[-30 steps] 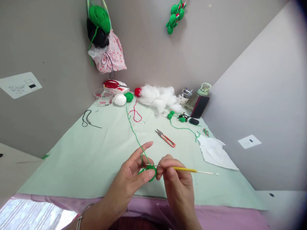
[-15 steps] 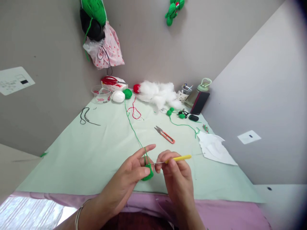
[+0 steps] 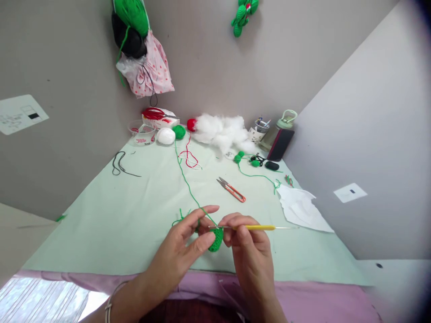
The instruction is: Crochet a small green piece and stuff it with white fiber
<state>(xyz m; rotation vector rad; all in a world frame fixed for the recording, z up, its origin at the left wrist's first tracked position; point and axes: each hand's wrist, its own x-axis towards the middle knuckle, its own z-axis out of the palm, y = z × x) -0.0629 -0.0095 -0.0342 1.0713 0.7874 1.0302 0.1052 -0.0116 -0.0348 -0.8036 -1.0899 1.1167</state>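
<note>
While a yellow-handled hook point(image 3: 261, 227) is gripped between the thumb and fingers of the right hand point(image 3: 251, 246), a small green piece of crochet point(image 3: 217, 241) is pinched by the left hand point(image 3: 183, 246), over the near middle of the bench point(image 3: 141, 215). The hook is held almost level, with one metal end laid at the top edge of the piece and the other pointed right. Whether the piece is also touched by the right fingertips cannot be told. The left forefinger is stretched out to the right, and past it a green strand point(image 3: 187, 185) is led to the piece from a green ball point(image 3: 179, 132) at the far side, left of the middle. Beyond the hands, orange-handled snips point(image 3: 232, 189) are laid with their blades pointed far and left. A white ball point(image 3: 166, 136) is placed beside the green one, and a red ball point(image 3: 191, 124) is set against a heap of white stuffing point(image 3: 220, 130). At the far left, a clear tub point(image 3: 142, 134) is seen near red-handled scissors point(image 3: 153, 113). At the far right, a phone point(image 3: 282, 145) is propped by a bottle point(image 3: 268, 140). Nearer on that side, a crumpled white sheet point(image 3: 305, 208) is spread.
</note>
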